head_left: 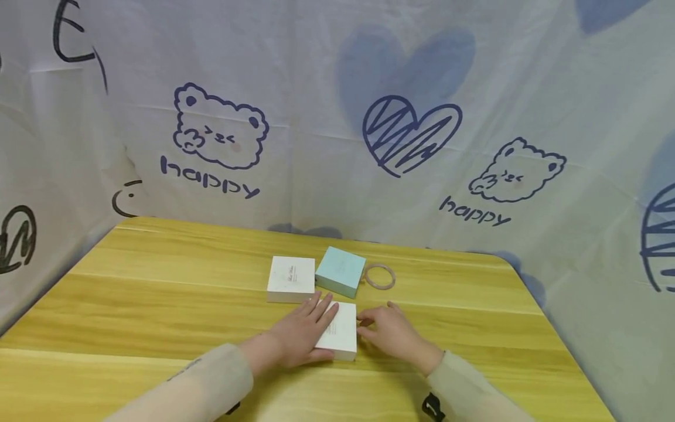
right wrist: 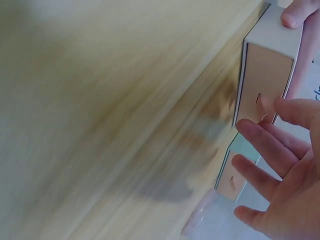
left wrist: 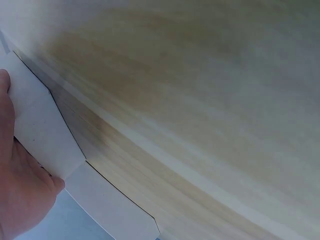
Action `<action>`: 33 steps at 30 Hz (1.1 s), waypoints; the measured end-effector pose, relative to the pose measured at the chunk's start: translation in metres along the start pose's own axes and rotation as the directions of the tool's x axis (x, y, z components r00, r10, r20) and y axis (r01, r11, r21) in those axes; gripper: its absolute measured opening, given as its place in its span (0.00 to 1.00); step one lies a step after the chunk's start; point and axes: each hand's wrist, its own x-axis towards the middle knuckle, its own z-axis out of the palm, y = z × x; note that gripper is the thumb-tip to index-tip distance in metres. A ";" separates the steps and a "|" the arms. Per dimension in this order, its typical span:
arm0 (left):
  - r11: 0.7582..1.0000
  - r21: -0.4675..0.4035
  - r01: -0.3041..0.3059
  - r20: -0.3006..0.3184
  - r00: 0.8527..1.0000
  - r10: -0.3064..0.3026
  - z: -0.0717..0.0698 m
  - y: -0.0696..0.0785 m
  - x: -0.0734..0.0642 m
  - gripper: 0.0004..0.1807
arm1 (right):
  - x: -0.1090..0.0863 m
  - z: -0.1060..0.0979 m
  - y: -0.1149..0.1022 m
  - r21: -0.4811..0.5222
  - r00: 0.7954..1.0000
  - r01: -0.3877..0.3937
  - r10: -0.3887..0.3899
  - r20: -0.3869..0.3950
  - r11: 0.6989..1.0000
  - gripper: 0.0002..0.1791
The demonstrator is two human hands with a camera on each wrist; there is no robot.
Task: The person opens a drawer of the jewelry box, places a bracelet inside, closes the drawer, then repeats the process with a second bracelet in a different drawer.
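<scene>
A white box (head_left: 345,331) lies on the table with small print on its lid. My left hand (head_left: 300,337) holds it, fingers across the top toward the far edge and thumb against the near side. In the right wrist view, the box's end shows a tan drawer front (right wrist: 262,75) with a small ribbon pull (right wrist: 262,106). Close beside that end is my right hand (head_left: 392,334), its fingers loosely bent and spread; whether a fingertip touches the ribbon is unclear. In the left wrist view, the box's white side wall (left wrist: 42,120) shows beside the left hand.
Behind the held box stand a second white box (head_left: 291,278) and a light blue box (head_left: 341,271). A pale pink ring-shaped bangle (head_left: 381,276) lies right of the blue box. A printed cloth (head_left: 316,117) hangs behind the wooden table (head_left: 158,281).
</scene>
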 end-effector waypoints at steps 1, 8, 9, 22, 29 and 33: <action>1.000 -0.001 0.002 0.002 1.000 -0.002 0.000 0.000 0.000 0.45 | 0.001 0.001 -0.001 0.002 1.000 -0.005 0.005 -0.006 1.000 0.10; 1.000 0.008 -0.005 0.009 1.000 0.005 -0.003 0.001 -0.002 0.45 | 0.006 0.007 -0.004 0.019 0.997 -0.066 0.067 -0.024 0.998 0.08; 1.000 0.009 -0.007 0.010 1.000 0.007 -0.004 0.001 -0.002 0.45 | 0.006 0.007 -0.004 0.021 0.997 -0.069 0.070 -0.030 0.997 0.07; 1.000 0.013 -0.023 0.006 1.000 0.023 -0.002 0.001 0.000 0.44 | 0.005 0.008 -0.008 0.011 0.992 -0.109 0.109 -0.063 0.994 0.11; 1.000 0.010 -0.011 0.011 1.000 0.011 -0.001 0.001 0.000 0.45 | 0.001 0.004 -0.006 -0.053 0.991 -0.109 0.104 -0.084 0.993 0.11; 1.000 0.001 -0.006 0.012 1.000 0.005 -0.002 0.001 0.000 0.45 | 0.000 0.005 -0.004 -0.063 0.989 -0.115 0.109 -0.100 0.991 0.11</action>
